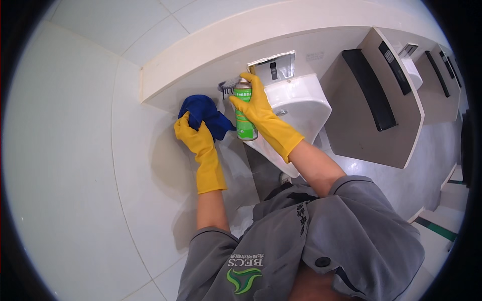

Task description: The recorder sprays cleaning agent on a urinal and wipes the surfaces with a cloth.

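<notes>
My left hand (196, 137), in a yellow rubber glove, grips a dark blue cloth (205, 114) close to the white tiled wall. Around a green aerosol can (244, 113) my right hand (260, 101), also in a yellow glove, is closed, with a finger at the white nozzle on top. A dark object with prongs and greyish bristles or fluff (228, 85) shows just behind the can; how it is held cannot be told. To the right of the can is a white ceramic urinal (301, 96), below a metal flush sensor plate (282, 67) with a ragged white edge.
A beige ledge (226, 39) runs above the urinal. A grey partition (365, 101) with a black panel juts out on the right, and another urinal (411, 71) and partition stand beyond it. Tiled wall (75, 143) borders the left side. A shoe (286, 178) shows below the urinal.
</notes>
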Action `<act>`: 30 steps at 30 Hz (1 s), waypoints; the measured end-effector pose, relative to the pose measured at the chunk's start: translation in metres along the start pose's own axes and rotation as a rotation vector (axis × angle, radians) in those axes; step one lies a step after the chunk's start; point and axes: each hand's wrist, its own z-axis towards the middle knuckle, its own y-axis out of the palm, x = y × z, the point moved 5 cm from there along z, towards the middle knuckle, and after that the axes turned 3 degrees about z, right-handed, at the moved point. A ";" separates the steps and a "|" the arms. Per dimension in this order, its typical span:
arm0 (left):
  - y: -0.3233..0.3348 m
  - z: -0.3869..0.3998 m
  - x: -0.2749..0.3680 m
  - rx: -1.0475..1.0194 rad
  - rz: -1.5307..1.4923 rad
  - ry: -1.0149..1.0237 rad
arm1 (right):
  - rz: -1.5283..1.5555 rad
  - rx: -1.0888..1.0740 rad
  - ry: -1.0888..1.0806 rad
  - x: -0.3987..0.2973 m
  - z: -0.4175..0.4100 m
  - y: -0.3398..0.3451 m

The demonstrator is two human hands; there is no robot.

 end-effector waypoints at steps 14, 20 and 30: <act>0.137 -0.001 0.088 -0.617 0.175 1.376 | 0.000 -0.102 0.209 -0.010 -0.058 -0.139; 0.109 0.009 0.078 -0.627 0.137 1.231 | 0.007 -0.024 0.222 -0.033 -0.058 -0.171; 0.131 -0.051 -0.102 0.054 -0.123 -0.375 | 0.042 -0.103 0.221 -0.046 -0.080 -0.174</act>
